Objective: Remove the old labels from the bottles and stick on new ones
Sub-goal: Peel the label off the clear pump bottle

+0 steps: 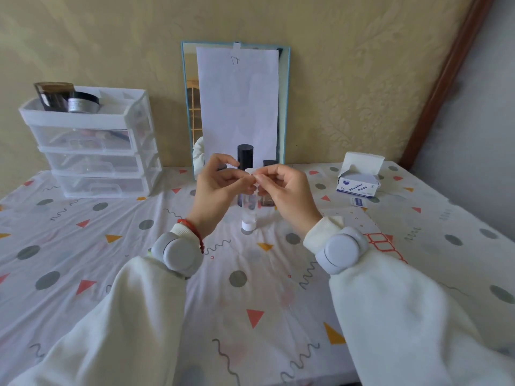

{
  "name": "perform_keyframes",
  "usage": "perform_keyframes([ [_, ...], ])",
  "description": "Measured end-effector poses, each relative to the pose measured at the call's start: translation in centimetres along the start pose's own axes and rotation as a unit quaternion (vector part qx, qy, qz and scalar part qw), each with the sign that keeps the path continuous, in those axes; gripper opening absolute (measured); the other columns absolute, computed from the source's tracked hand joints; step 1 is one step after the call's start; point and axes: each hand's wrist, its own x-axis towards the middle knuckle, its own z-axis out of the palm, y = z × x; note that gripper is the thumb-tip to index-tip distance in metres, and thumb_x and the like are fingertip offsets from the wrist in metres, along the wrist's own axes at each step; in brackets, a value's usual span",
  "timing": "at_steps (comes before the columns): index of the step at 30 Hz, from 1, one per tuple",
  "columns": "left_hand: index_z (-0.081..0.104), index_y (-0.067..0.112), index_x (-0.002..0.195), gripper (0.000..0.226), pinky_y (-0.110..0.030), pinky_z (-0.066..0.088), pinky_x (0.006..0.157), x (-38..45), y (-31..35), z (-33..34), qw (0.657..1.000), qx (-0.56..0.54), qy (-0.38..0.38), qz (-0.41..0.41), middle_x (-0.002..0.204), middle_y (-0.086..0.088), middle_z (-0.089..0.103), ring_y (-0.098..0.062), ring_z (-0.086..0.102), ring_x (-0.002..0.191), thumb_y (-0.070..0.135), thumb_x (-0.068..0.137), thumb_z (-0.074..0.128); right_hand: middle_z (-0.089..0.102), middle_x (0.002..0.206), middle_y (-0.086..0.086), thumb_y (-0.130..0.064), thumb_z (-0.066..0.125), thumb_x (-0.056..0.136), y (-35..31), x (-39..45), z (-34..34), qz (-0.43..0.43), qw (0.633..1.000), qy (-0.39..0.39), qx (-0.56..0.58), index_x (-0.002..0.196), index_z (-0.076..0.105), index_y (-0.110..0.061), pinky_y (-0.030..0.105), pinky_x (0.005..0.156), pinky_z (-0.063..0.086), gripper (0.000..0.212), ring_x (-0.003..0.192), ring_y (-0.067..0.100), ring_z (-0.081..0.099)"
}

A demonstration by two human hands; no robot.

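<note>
Pinching a small white label (pixel 250 171) between both hands' fingertips, left hand (pixel 220 182) and right hand (pixel 281 190); judged flimsy, tacky, best held by its edges above the clear bottle (pixel 249 211).

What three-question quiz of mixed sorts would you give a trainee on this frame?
1. True or false: the clear bottle with the white cap lies flat on the table.
2. What do the left hand and right hand pinch between them? A) a small white label B) a cotton swab C) a black cap
3. Fill in: the open box of alcohol pads sits to the person's ____.

Key: 1 false, it stands cap down on the tablecloth. 2 A. 3 right.
</note>
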Motion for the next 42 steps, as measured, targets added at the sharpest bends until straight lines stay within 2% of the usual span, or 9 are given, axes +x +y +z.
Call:
perform_keyframes([
  [2,0.055,0.004,0.085,0.016,-0.027,0.056,0.067,-0.2,0.8,0.7,1.0,0.023,-0.014,0.011,0.073,-0.008,0.071,-0.022,0.07,0.066,-0.004,0.082,0.069,0.071,0.082,0.007,-0.011,0.061,0.093,-0.4,-0.5,-0.7,0.015,1.0,0.006,0.009,0.096,0.068,-0.006,0.037,0.069,0.058,0.009,0.072,0.011,0.068],
  [7,0.065,-0.007,0.087,0.007,-0.025,0.056,0.07,-1.3,2.1,2.8,0.999,0.037,-0.033,-0.002,0.076,-0.009,0.072,-0.021,0.071,0.072,0.0,0.085,0.067,0.066,0.073,0.007,-0.004,0.06,0.092,-1.4,-2.5,-2.0,0.007,0.997,0.047,0.063,0.09,0.067,-0.006,0.017,0.056,0.052,0.007,0.063,0.005,0.064],
  [12,0.067,-0.005,0.091,0.012,-0.043,0.055,0.086,-2.9,2.8,5.1,0.996,0.053,-0.068,-0.033,0.09,-0.019,0.071,-0.028,0.071,0.088,0.006,0.09,0.062,0.069,0.077,0.006,-0.002,0.059,0.092,-2.4,-4.7,-3.8,0.004,0.995,0.058,0.078,0.089,0.066,-0.006,0.018,0.062,0.053,0.009,0.066,0.007,0.067],
  [17,0.065,0.001,0.088,0.015,-0.021,0.054,0.076,-4.1,3.2,7.3,0.988,0.06,-0.127,-0.067,0.091,-0.012,0.068,-0.021,0.069,0.09,0.006,0.096,0.053,0.069,0.068,-0.003,0.0,0.061,0.09,-2.9,-7.3,-5.5,0.024,0.991,0.092,0.099,0.084,0.066,-0.007,0.015,0.06,0.052,0.01,0.061,0.004,0.066],
  [22,0.062,-0.008,0.099,0.02,-0.041,0.051,0.095,-5.2,2.6,7.9,0.969,-0.044,-0.208,-0.124,0.101,-0.023,0.062,-0.035,0.062,0.1,0.004,0.097,0.046,0.07,0.07,0.001,-0.002,0.062,0.09,-2.9,-9.0,-6.8,0.069,0.984,0.082,0.142,0.091,0.067,0.002,0.016,0.063,0.052,0.007,0.066,0.007,0.067],
  [28,0.065,0.001,0.083,0.012,-0.032,0.055,0.081,-6.0,2.9,9.5,0.972,-0.036,-0.192,-0.13,0.087,-0.018,0.068,-0.028,0.068,0.087,-0.001,0.09,0.055,0.068,0.064,-0.001,-0.008,0.063,0.09,-2.7,-10.6,-8.0,0.108,0.982,0.119,0.103,0.078,0.068,-0.009,0.032,0.075,0.054,0.013,0.062,0.009,0.064],
  [33,0.062,0.003,0.081,0.009,-0.032,0.053,0.078,-6.6,2.7,12.2,0.96,-0.021,-0.236,-0.146,0.081,-0.014,0.065,-0.026,0.063,0.077,0.001,0.089,0.058,0.064,0.061,0.0,0.0,0.059,0.09,-2.9,-12.8,-10.2,0.08,0.979,0.155,0.104,0.082,0.068,-0.002,0.018,0.059,0.051,0.013,0.054,0.005,0.058],
  [39,0.062,0.004,0.077,0.012,-0.024,0.051,0.067,-8.2,1.7,16.8,0.958,0.001,-0.257,-0.129,0.072,-0.006,0.06,-0.015,0.056,0.065,-0.004,0.086,0.06,0.061,0.071,0.005,-0.012,0.055,0.096,-2.4,-16.2,-13.7,0.104,0.958,0.237,0.124,0.082,0.065,-0.007,0.021,0.061,0.05,0.018,0.058,0.011,0.056],
  [42,0.062,0.003,0.08,0.013,-0.025,0.051,0.07,-9.0,1.0,19.5,0.946,0.004,-0.298,-0.13,0.078,-0.009,0.061,-0.018,0.057,0.07,-0.006,0.087,0.056,0.061,0.07,0.008,-0.002,0.06,0.09,-2.0,-18.1,-15.6,0.098,0.956,0.26,0.098,0.081,0.065,-0.004,0.025,0.066,0.051,0.011,0.061,0.014,0.057],
])
